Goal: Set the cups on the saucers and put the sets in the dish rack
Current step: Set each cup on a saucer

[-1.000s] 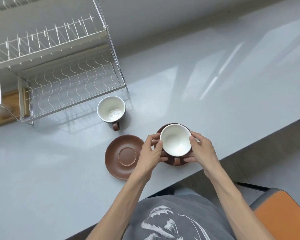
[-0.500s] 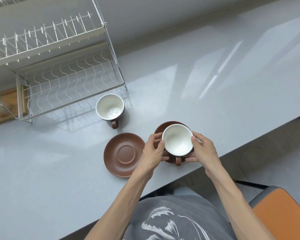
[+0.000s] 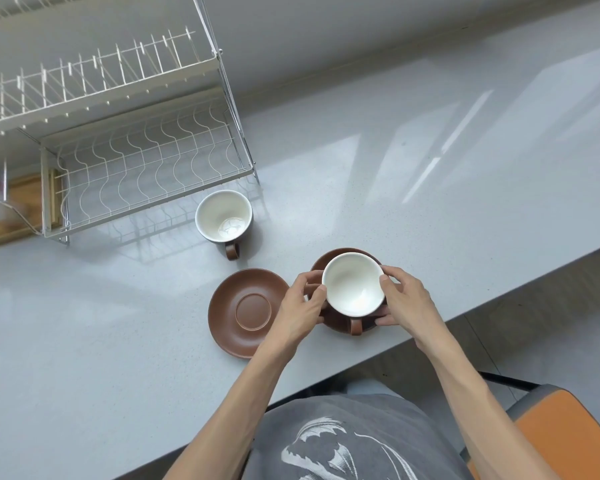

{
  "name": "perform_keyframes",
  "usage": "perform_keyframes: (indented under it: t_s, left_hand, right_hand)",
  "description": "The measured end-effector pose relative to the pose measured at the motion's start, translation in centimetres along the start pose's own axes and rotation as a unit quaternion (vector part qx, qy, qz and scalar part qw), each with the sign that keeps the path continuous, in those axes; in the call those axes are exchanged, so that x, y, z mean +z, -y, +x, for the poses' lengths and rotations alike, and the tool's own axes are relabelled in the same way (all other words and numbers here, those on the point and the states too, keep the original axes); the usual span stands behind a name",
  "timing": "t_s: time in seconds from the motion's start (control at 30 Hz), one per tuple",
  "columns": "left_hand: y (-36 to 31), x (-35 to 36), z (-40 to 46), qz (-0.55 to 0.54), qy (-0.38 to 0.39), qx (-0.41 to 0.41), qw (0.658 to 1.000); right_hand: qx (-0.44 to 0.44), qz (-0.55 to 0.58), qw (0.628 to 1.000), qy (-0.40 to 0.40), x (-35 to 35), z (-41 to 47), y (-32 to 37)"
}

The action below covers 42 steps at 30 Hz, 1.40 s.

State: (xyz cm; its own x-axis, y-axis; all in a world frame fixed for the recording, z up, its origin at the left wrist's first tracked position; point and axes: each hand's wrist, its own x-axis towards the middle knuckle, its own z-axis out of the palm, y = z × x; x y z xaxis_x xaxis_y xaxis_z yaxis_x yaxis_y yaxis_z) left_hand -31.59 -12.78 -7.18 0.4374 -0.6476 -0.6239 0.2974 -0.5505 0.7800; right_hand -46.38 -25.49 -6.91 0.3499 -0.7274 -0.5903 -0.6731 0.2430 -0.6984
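A cup, white inside with a brown handle toward me, stands on a brown saucer near the counter's front edge. My left hand grips the set on its left side and my right hand grips it on the right, fingers under the saucer's rim. A second brown saucer lies bare just to the left. A second cup stands alone behind it, close to the white wire dish rack at the back left.
The grey counter runs to the right, its front edge cutting diagonally past my right hand. A wooden board lies left of the rack. An orange chair seat is at the lower right, below the counter.
Both hands stay on the cup and saucer set, which has barely shifted on the counter. The view has drifted slightly; nothing else has moved.
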Motion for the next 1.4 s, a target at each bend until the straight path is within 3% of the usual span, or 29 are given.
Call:
perform_keyframes:
  t_s: [0.33,0.57,0.67,0.83,1.0,1.17,1.4]
  left_hand:
    - [-0.9,-3.1,0.0,0.068,-0.049,0.036,0.996]
    - [-2.9,-8.2,-0.4,0.160,-0.144,0.103,0.971]
    - [-3.2,-10.2,-0.8,0.274,-0.196,0.138,0.931]
    - [-3.1,-12.7,-0.8,0.461,-0.261,0.168,0.832]
    - [-2.6,-14.3,0.3,0.515,-0.286,0.168,0.790]
    - [-2.0,-15.8,2.2,0.497,-0.282,0.155,0.806]
    - [-2.4,-16.8,4.8,0.348,-0.275,0.142,0.885]
  right_hand:
    - [-0.146,-0.287,0.940,-0.112,1.1,-0.4,3.8]
    - [-0.228,-0.316,0.914,-0.112,4.8,0.4,8.0]
    - [-0.269,-0.329,0.899,-0.101,6.8,1.0,9.7]
    - [-0.345,-0.359,0.864,-0.074,10.1,2.2,11.6]
    - [-0.394,-0.386,0.833,-0.042,12.9,3.2,12.7]
    - [-0.386,-0.385,0.838,-0.009,14.6,4.3,13.6]
    - [-0.303,-0.312,0.900,0.027,16.1,6.1,14.5]
